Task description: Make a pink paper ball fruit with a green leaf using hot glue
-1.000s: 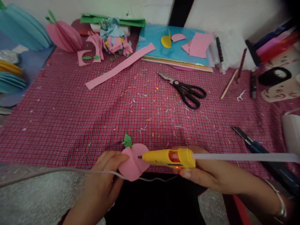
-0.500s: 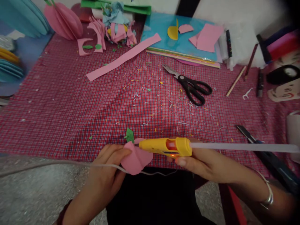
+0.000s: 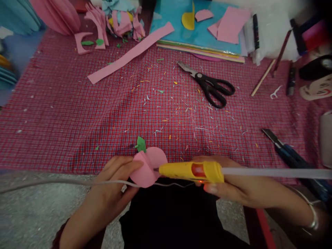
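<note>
My left hand (image 3: 114, 183) is closed on a folded pink paper fruit (image 3: 143, 173) at the table's near edge. A green paper leaf (image 3: 140, 144) stands up from the fruit's top. In my right hand (image 3: 225, 183) is a yellow hot glue gun (image 3: 192, 171), its red light lit and a long glue stick (image 3: 275, 173) jutting from its back. The nozzle points left and meets the pink paper near the fold; whether glue is coming out is too small to see. A pale cord (image 3: 77, 181) runs across my left hand and below the fruit.
Black-handled scissors (image 3: 216, 90) lie mid-table on the checked cloth (image 3: 64, 114), among small paper scraps. A utility knife (image 3: 290, 154) rests near my right forearm. Behind are a pink paper strip (image 3: 129, 55), blue sheets (image 3: 176, 29) and a larger pink paper fruit (image 3: 58, 15).
The glue gun has moved right and slightly down, its nozzle going from the fruit's upper part to lower along the fold. The fruit has turned a little, and the view has tilted downward.
</note>
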A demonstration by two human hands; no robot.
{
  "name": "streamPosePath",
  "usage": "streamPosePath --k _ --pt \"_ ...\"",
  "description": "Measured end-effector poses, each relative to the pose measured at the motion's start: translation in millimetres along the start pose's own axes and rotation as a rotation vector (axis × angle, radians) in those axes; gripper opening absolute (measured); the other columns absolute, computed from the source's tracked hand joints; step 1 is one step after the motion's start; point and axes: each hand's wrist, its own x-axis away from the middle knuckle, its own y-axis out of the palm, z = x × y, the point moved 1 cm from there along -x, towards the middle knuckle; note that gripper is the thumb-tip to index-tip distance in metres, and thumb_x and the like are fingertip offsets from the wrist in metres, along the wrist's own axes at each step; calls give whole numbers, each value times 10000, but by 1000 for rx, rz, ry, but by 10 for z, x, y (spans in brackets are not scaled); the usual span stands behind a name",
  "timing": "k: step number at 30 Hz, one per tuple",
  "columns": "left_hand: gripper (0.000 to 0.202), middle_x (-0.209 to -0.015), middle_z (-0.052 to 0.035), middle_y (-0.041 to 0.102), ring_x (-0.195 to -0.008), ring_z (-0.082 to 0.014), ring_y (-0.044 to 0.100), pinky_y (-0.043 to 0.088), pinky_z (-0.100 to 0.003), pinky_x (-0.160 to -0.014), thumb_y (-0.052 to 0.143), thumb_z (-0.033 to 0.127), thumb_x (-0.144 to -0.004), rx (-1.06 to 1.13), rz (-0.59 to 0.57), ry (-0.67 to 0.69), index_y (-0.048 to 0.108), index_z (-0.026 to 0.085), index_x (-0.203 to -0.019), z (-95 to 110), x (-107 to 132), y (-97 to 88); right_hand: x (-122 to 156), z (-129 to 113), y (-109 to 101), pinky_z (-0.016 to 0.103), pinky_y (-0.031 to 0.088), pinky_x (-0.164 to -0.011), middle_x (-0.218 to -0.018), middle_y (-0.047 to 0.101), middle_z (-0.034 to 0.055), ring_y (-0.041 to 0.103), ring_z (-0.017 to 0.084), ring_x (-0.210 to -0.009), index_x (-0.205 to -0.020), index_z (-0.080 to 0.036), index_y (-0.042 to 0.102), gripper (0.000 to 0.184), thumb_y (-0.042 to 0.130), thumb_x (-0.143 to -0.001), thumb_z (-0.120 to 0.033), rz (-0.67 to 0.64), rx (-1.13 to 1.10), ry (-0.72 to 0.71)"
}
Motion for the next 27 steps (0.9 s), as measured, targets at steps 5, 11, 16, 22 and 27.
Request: streamPosePath --k 5,11,16,22,27 --pt "272 -1009 -79 634 -910 -217 614 540 -355 -776 554 174 -885 -25 -2 45 552 198 -1156 -10 -12 -31 -83 17 -26 231 431 -687 -876 537 20 499 114 -755 -939 -158 533 93 479 -985 -217 31 -43 -10" --pt "271 -1007 -58 640 -902 -208 618 533 -344 -764 573 200 -887 -29 -13 54 565 225 -1157 -47 -6 -50 31 17 -77 225 441 -735 -918 558 34 516 117 -803 -993 -137 553 96 497 -973 -213 -90 -86 -6" --pt "270 -994 -63 611 -893 -199 595 516 -327 -758 557 151 -887 -47 6 75 551 200 -1153 -27 -32 -41 -5 39 -64 231 443 -705 -893 564 29 512 116 -767 -957 -150 562 159 468 -991 -273 -61 -61 -8" --pt "255 -994 -66 583 -884 -201 580 508 -333 -755 550 153 -890 -57 7 88 548 192 -1142 -25 -41 -33 -121 69 -39 234 443 -646 -862 576 18 520 121 -716 -1002 -161 569 215 442 -998 -334 -32 -40 33" --pt "292 -1011 -66 575 -911 -198 571 507 -328 -779 550 138 -890 -59 -11 102 524 192 -1176 -39 -29 -49 -34 43 -96 238 468 -711 -938 597 36 551 134 -785 -1060 -172 584 168 483 -980 -279 -116 -113 -3"
